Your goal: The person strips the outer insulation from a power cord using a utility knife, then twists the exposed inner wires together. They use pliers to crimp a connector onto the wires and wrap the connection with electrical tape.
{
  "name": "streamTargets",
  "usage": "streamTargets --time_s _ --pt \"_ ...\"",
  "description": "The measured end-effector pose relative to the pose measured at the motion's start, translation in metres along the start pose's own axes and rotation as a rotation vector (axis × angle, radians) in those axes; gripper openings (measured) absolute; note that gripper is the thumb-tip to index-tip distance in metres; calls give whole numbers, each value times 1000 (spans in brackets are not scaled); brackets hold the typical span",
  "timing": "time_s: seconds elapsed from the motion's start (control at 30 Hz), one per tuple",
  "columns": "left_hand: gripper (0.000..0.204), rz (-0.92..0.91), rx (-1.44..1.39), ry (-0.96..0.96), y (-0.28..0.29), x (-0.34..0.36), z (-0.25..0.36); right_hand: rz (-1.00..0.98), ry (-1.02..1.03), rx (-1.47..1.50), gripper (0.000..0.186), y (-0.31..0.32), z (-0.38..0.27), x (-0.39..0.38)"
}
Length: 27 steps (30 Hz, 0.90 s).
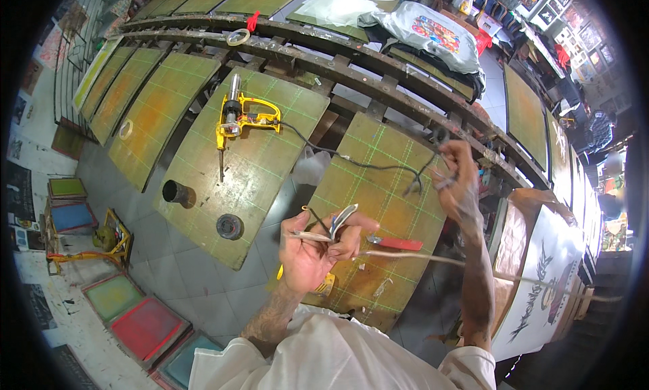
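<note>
My left hand (318,248) is closed round the end of a white cable (419,256), with its thin inner wires (343,217) sticking up between the fingers. The cable runs off to the right, beneath my right forearm. My right hand (460,177) is raised at the right, its fingers curled and slightly blurred; what they hold cannot be made out. A dark roll (441,134) shows just beyond its fingertips. Close to it lies the frayed end of a black cord (365,165), which leads to a yellow heat gun (233,116) with its casing open. A red-handled cutter (399,243) lies between my hands.
A black tube (178,194) and a round black part (230,226) sit on the left board (203,167). A yellow tool (324,284) is partly hidden by my left forearm. Dark rails (304,55) run behind the boards. Coloured framed screens (145,326) stand at lower left.
</note>
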<state>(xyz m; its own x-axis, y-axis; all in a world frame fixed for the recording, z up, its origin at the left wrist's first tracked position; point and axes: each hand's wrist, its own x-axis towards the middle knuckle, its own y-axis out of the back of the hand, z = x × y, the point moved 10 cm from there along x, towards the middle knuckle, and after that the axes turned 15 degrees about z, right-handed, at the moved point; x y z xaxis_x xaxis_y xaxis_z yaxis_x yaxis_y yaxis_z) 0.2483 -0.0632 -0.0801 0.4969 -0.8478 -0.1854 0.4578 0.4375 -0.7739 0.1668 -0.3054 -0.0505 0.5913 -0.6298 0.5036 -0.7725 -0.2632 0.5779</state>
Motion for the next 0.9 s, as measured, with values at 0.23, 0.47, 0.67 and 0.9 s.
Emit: streamTargets --time_s 0.23,0.47,0.67,0.9 --pt "77 8 -23 61 -24 -18 2 134 -260 590 59 70 -75 -38" --pt "49 -113 -143 143 -43 -44 -5 -12 -224 535 19 70 -145 -34" --pt "37 -267 -214 238 -65 -69 -13 -551 -237 550 23 18 -193 -39" --pt "25 -18 -69 299 -56 -82 -15 -922 166 560 23 2 -238 -49"
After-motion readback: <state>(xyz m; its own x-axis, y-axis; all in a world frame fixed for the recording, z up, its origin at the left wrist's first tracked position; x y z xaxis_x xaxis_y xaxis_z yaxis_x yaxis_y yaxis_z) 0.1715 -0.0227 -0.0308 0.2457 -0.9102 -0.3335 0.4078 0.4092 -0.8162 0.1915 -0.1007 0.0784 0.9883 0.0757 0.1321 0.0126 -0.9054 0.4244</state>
